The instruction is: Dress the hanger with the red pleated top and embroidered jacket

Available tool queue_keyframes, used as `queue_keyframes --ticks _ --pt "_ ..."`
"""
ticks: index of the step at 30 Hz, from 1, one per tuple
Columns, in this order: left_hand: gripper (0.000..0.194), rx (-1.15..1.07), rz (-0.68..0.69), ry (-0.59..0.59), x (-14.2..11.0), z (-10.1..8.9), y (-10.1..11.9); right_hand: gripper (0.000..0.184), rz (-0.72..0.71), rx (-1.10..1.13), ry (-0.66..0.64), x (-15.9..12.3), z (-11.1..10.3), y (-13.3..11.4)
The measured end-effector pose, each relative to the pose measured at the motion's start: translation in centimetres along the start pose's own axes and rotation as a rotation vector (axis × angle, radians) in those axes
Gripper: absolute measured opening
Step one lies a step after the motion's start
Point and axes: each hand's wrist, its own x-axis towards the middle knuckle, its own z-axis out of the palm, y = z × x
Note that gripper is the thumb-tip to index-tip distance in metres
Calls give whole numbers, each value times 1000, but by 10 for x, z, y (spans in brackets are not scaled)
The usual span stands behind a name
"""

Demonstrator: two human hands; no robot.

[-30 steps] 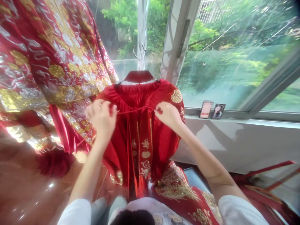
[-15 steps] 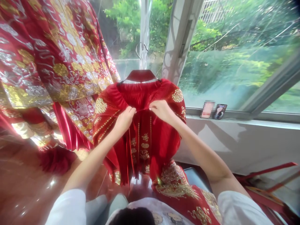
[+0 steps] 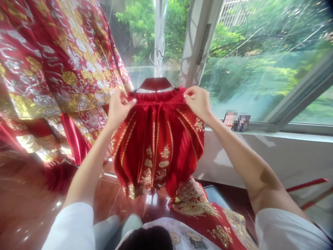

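A red pleated skirt (image 3: 158,146) with gold embroidery hangs in front of me from a dark red hanger (image 3: 155,83) hooked by the window. My left hand (image 3: 118,107) pinches the left end of the skirt's waistband. At the right end of the same waistband, my right hand (image 3: 199,101) is closed on the fabric. Both hands hold the band level just below the hanger.
A large red and gold embroidered robe (image 3: 52,69) hangs at the left. More embroidered red cloth (image 3: 208,215) lies over my lap. Behind stands a window frame (image 3: 195,45) with a sill (image 3: 273,133) carrying small cards (image 3: 238,122). The floor (image 3: 23,205) is glossy brown.
My hands moved from the middle of the skirt front up and apart to the waistband ends. The skirt now hangs with its pleated front spread flat.
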Motion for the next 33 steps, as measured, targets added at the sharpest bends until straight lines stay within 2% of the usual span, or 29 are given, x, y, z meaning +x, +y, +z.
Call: queue_keyframes --ticks 2,3,5,7,8,9,12,14,16,19,21,23,25,28,33 --pt "20 -13 8 34 7 -11 -3 10 4 -10 -33 6 -11 12" --pt "19 -28 18 -24 8 -16 -3 8 -6 -13 -80 7 -14 14" --pt "16 -30 38 -223 6 -23 2 6 -34 -14 -189 3 -16 13" --pt "12 63 52 -394 1 -28 8 16 -52 29 -301 -3 -14 6" --pt "10 152 66 -419 -1 -29 10 22 -55 79 -364 -5 -12 3" --pt "7 261 90 -400 -3 -29 11 26 -53 146 -437 -7 -10 0" --pt "6 567 184 -222 -6 -21 9 31 -28 374 -702 -8 -3 -10" --pt "6 642 207 -100 -4 -11 6 31 -8 507 -782 -7 3 -19" --pt "8 603 193 38 0 3 5 31 -3 606 -694 -7 10 -30" --pt "10 388 155 206 5 27 8 26 -28 646 -407 -5 24 -42" --pt "12 155 99 147 6 42 11 24 -74 591 -274 -4 36 -43" --pt "17 -57 21 -15 5 53 14 27 -132 488 -210 -5 47 -39" --pt "19 -170 -32 -144 2 60 13 35 -194 367 -184 -8 56 -34" --pt "17 -183 -34 -172 -1 64 9 48 -257 219 -200 -16 60 -30" --pt "7 -64 40 -158 -4 69 6 56 -234 84 -214 -26 58 -34"
